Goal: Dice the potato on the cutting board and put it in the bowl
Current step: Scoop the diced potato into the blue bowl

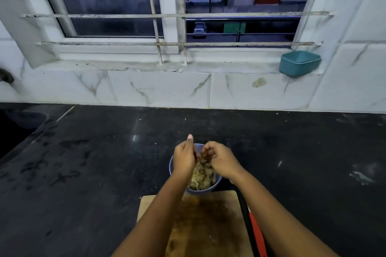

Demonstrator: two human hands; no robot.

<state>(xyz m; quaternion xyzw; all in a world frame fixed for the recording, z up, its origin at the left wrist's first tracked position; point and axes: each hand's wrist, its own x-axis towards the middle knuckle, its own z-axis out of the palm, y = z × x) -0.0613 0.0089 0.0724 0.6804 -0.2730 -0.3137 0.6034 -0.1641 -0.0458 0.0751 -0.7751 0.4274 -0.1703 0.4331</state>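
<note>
Black countertop holds the bowl of diced potato above the cutting board at lower centre; left hand and right hand curl over it, grip impossible to tell.

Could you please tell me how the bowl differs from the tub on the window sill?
The bowl is round and bluish-grey; the tub is squarish and teal. The bowl stands on the counter, filled with potato dice; the tub sits on the sill, contents unseen. Both are upright.
</note>
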